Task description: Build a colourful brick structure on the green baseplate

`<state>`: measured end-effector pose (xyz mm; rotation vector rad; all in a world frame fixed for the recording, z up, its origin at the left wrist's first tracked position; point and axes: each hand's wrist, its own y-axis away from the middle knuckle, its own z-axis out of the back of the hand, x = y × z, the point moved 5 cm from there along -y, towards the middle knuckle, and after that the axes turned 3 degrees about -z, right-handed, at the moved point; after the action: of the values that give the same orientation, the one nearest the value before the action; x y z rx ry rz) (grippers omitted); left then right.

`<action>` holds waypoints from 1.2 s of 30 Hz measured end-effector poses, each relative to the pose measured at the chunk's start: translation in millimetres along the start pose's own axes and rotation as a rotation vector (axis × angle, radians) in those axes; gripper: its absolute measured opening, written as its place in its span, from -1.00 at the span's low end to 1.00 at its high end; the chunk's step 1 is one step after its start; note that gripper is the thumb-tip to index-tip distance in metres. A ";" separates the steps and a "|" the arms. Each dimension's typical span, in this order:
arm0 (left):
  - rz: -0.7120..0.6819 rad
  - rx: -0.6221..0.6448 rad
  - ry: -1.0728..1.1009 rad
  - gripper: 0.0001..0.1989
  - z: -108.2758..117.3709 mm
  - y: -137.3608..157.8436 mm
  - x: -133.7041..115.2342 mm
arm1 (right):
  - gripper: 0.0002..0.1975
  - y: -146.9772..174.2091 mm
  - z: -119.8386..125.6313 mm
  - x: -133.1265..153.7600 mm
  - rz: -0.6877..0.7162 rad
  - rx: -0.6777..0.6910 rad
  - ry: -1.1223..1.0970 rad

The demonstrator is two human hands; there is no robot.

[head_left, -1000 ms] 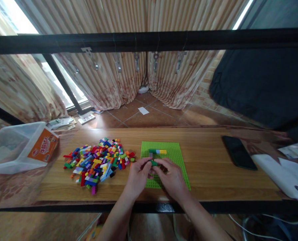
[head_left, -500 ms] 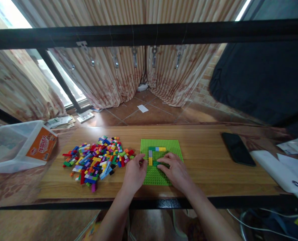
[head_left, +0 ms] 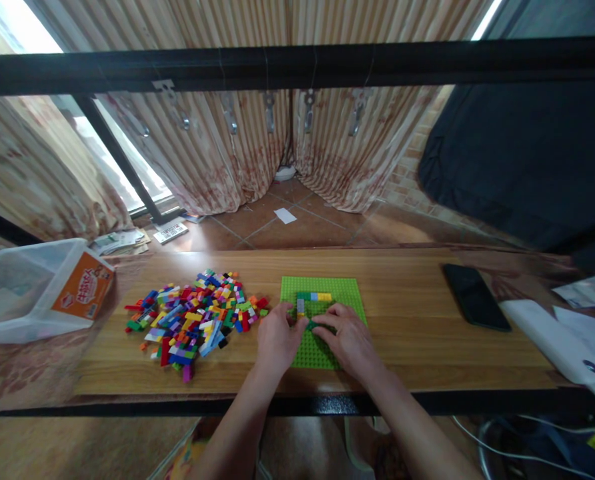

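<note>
A light green studded baseplate (head_left: 322, 357) lies on the wooden board under both hands. Fixed on it are a row with a dark green brick (head_left: 303, 297), a light blue piece and a yellow brick (head_left: 324, 297), and a column with a grey brick (head_left: 300, 305) running toward me. At the column's near end, my right hand (head_left: 350, 340) pinches a small green toy brick (head_left: 311, 325) between thumb and fingers. My left hand (head_left: 279, 339) reaches over the plate's left side, thumb close to that brick and fingers closed together. It covers the lower column; what its fingertips grip is hidden.
Left of the plate spreads a heap of mixed toy bricks (head_left: 192, 320). Beyond it stands a clear plastic bin (head_left: 32, 287) with an orange label. A black phone (head_left: 475, 297) and a white device (head_left: 552, 340) with a cable lie right. A dark rail (head_left: 297, 67) crosses above.
My left hand has moved right, from the plate's left edge to the brick column, now covering its yellow part. My right hand stays nearly still at the green brick.
</note>
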<state>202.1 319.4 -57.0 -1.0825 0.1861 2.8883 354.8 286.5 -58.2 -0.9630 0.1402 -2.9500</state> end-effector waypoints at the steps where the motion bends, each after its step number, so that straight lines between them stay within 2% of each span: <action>1: -0.003 -0.005 -0.004 -0.64 -0.2 -0.1 -0.4 | -0.84 -0.2 -0.3 -0.4 -0.001 0.001 0.000; 14: 0.081 0.003 -0.054 -0.56 -2.0 -5.7 1.6 | -0.86 -2.5 -1.2 2.7 -0.022 0.044 0.041; 22: 0.073 0.101 -0.169 -0.58 -1.1 -7.5 -6.3 | -0.86 -5.4 -2.5 1.9 -0.057 0.084 0.094; 26: 0.032 0.078 -0.170 -0.60 0.5 -4.6 -6.4 | -0.85 -4.6 -4.6 -2.2 -0.066 0.066 0.079; 32: -0.010 0.059 -0.099 -0.58 -2.5 -2.7 -0.1 | -0.81 -3.0 -9.6 -10.2 0.003 0.018 0.021; 36: -0.006 -0.001 -0.081 -0.60 -3.7 2.8 -1.6 | -0.81 -5.8 -9.8 -15.0 0.041 0.039 -0.013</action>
<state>205.5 316.1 -58.5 -0.9619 0.1774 2.9203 361.1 294.0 -74.3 -0.9629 0.1007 -2.8972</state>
